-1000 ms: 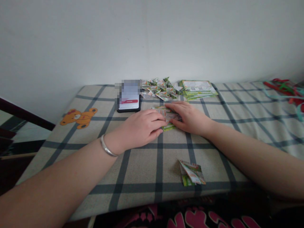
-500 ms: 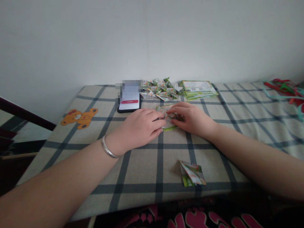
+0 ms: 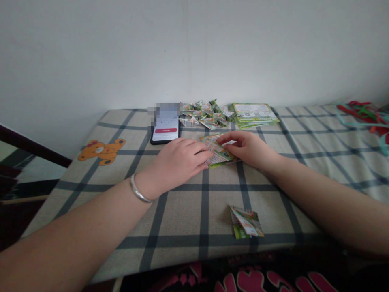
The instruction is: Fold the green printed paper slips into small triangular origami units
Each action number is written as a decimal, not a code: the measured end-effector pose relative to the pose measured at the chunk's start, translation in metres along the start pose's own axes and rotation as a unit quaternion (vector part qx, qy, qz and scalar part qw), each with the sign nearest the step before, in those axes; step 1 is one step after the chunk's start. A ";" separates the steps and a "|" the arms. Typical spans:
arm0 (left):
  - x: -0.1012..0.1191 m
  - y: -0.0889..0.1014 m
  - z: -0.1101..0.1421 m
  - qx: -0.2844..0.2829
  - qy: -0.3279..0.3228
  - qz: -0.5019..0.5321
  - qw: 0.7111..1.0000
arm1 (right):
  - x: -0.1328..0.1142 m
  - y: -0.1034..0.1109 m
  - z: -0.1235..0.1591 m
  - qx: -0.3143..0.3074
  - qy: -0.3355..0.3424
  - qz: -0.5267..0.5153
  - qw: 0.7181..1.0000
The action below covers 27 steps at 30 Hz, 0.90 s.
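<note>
On the checked tablecloth, a green-and-white printed leaflet, partly folded, lies between my two hands. My left hand, palm down, holds its left edge to the table with fingers slightly bent; its thumb is hidden. From the right, the curved thumb and forefinger of my right hand hold the leaflet's upper right part, and its other fingers are partly hidden. Nearer my body sits a folded leaflet piece with a raised flap, touched by neither hand.
Behind the hands lie a phone with a lit screen, a heap of folded paper pieces and a stack of flat leaflets. A bear picture is at left, red and green strips at far right. A wall borders the table.
My right hand has shifted slightly right over the leaflet, and more of its printed surface shows between the hands. My left hand has stayed almost still.
</note>
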<state>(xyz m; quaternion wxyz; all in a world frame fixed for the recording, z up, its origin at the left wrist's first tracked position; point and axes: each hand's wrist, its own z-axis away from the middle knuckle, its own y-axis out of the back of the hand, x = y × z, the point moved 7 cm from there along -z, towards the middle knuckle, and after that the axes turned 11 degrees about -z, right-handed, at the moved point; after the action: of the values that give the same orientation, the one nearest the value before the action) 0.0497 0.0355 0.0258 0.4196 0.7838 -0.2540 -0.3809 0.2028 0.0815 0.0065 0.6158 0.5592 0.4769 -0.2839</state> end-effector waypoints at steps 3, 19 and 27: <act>0.001 0.001 -0.001 -0.002 0.002 -0.007 1.000 | 0.002 -0.002 0.000 0.004 -0.013 -0.072 0.997; 0.000 0.002 0.000 0.017 0.005 -0.001 1.000 | -0.018 -0.003 0.005 -0.036 0.164 0.092 0.981; -0.001 0.004 0.000 0.036 -0.008 -0.007 0.999 | -0.027 -0.005 0.011 -0.072 0.294 0.230 0.925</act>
<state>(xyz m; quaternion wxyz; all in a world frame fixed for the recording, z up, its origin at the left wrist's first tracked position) 0.0493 0.0342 0.0291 0.3867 0.7969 -0.2655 -0.3807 0.1907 0.0649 0.0281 0.5348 0.6663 0.5139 0.0773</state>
